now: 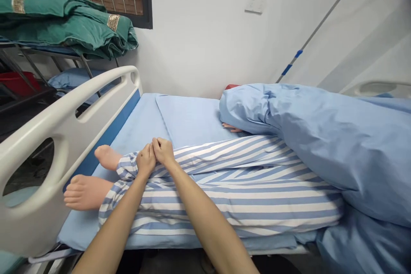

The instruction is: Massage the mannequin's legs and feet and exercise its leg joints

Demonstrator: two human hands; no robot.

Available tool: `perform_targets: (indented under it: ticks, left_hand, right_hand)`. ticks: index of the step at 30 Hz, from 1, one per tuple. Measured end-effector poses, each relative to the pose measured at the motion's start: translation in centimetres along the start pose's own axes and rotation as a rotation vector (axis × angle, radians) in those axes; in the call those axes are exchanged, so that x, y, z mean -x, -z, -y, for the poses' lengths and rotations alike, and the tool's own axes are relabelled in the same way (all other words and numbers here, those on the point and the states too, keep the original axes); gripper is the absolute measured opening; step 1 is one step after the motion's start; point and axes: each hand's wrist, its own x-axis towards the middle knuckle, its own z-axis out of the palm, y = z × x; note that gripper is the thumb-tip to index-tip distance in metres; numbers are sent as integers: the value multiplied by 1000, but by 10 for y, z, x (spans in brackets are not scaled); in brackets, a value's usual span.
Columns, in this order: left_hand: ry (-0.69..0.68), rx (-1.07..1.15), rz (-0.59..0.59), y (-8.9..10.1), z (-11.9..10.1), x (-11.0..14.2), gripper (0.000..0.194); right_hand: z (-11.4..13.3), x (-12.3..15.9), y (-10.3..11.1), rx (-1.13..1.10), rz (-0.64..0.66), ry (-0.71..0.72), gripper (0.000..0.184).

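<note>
A manikin with smooth bare feet (pixel 84 192) lies on the bed in blue-and-white striped trousers (pixel 244 201). My left hand (pixel 146 160) is closed on the lower part of the far trouser leg, just above the ankle. Right beside it, my right hand (pixel 163 150) is closed on the same leg, and the two hands touch. The fingertips are curled out of sight. Cloth around the far ankle is bunched. A light blue quilt (pixel 321 137) covers the upper body, and the manikin's hand (pixel 231 127) shows from under its edge.
The bed's cream footboard (pixel 105 90) rises at the left. Light blue sheet (pixel 192 115) lies beyond the legs, up to the white wall. An IV pole (pixel 316 30) stands at the back right. Folded green bedding (pixel 70 21) rests on another bed at the left.
</note>
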Motion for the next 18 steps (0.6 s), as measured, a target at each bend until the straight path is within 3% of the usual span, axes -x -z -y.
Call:
perform_targets:
  ticks: [5,9,13,18]
  left_hand:
    - [0,71,9,-1,2,-3,37]
    - [2,258,32,-3,-17,-12,35]
    - [77,461,-56,-16,-35,-17,35]
    - [138,317,-74,-31,-34,-11,34]
  right_hand:
    - [-14,2,-16,-63,-24,-66,40]
    - [-18,-1,-12,-294,-104,-91,42]
    - [-22,-7,-8,-517,-146,-155,39]
    - [-27,-13,-5,-548,-134,-242,37]
